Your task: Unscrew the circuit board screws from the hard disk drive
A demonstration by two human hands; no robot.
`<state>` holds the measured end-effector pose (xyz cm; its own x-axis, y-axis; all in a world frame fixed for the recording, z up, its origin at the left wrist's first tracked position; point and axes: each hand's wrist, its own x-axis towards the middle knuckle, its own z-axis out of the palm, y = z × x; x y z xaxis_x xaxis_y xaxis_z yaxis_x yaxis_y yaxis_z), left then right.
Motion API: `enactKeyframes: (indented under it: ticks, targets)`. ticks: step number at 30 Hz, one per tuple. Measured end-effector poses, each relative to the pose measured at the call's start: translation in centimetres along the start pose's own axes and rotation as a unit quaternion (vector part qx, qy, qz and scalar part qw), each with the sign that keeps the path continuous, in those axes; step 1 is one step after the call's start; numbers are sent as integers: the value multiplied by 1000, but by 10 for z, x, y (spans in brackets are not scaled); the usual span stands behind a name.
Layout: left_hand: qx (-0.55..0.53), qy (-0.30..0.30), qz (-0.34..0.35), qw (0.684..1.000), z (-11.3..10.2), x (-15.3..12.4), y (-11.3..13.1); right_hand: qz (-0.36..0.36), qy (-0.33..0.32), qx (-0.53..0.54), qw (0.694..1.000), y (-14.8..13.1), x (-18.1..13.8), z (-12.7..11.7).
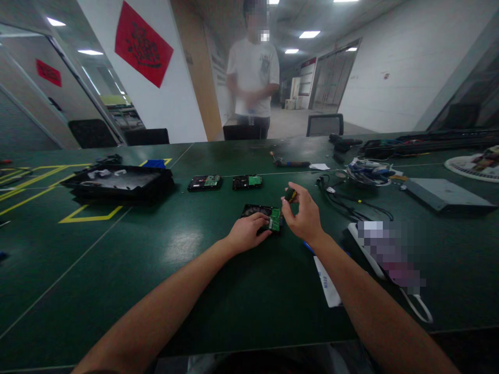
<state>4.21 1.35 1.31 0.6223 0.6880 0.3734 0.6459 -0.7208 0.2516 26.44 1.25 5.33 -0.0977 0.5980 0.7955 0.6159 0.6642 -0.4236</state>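
Note:
A hard drive (276,220) lies on the green table with its green circuit board facing up. My left hand (249,232) presses on its near left part, the fingers over the top and the thumb at the near edge, holding it down. Above the drive's right end, my right hand (303,213) is closed around a screwdriver (290,195) with a dark and yellow handle. Its shaft and tip are too small to make out. Two more hard drives, one on the left (205,182) and one nearer the middle (248,181), lie farther back.
A black tray (120,182) stands at the left. Cables (351,208), a grey metal box (448,195) and a white power strip (364,249) lie to the right. Near my right forearm is a white card (326,283). Across the table stands a person (253,78).

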Motion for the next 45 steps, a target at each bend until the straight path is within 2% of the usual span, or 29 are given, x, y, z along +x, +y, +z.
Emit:
enactKeyframes:
  ticks: [4, 12, 19, 26, 33, 39, 45]
  targets:
    - [-4, 4, 2, 1000, 0, 0, 0, -11, -14, 25, 1000, -1, 1, 1]
    - [0, -3, -1, 1000, -2, 0, 1, -9, -10, -25, 1000, -9, 1, 1]
    - [1, -3, -1, 1000, 0, 0, 0, 32, -41, 53, 997, 0, 0, 3]
    - [-2, -4, 3, 1000, -3, 1, 2, 16, -18, -22, 999, 3, 1, 1]
    - [5, -12, -6, 1000, -2, 1, 2, 25, -46, 35, 998, 0, 0, 3]
    - [3, -9, -3, 1000, -3, 1, 3, 12, -43, -34, 998, 0, -1, 3]
    - [8, -11, -1, 1000, -2, 0, 2, 16, -49, 6, 999, -1, -1, 4]
